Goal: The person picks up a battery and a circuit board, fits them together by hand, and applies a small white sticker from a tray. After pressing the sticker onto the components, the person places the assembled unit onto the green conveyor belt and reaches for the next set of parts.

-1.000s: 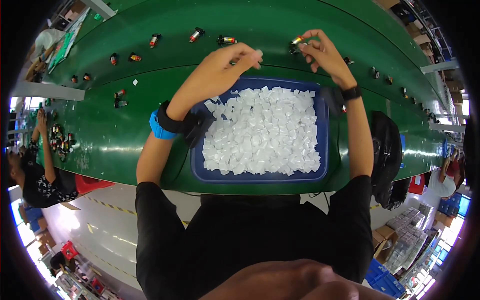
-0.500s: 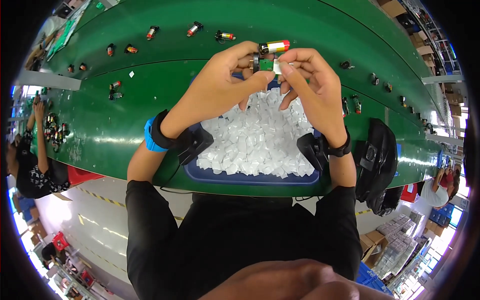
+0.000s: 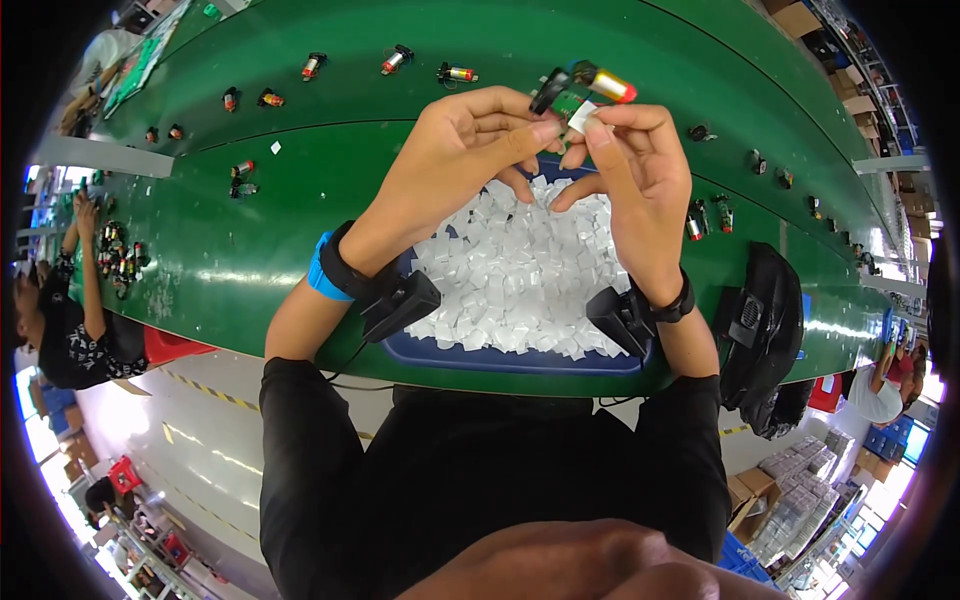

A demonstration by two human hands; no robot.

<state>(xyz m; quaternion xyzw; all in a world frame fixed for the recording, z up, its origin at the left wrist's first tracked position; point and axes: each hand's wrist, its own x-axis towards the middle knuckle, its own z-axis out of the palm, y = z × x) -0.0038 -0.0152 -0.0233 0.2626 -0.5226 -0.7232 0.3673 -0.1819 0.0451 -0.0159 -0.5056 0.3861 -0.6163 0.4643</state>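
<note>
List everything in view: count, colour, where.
Circuit assembly: one, green board, black fittings, red-tipped cylinder, at the fingertips
White square: one, white, right fingertips, against the assembly
Tray: one, blue, below the hands
Small squares: too many to count, white, in the tray
Similar assemblies: many, mixed colours, scattered over the bench
Workbench: one, green, under everything
Bag-like bundle: one, black, right of the tray
Co-workers: several, mostly partly visible, toward the sides
Cardboard boxes: several, brown, background
Wrist devices: two, black, one per wrist
Wristband: one, blue, left forearm
Left hand: one, beside the assembly
Right hand: one, pinching the white square
</note>
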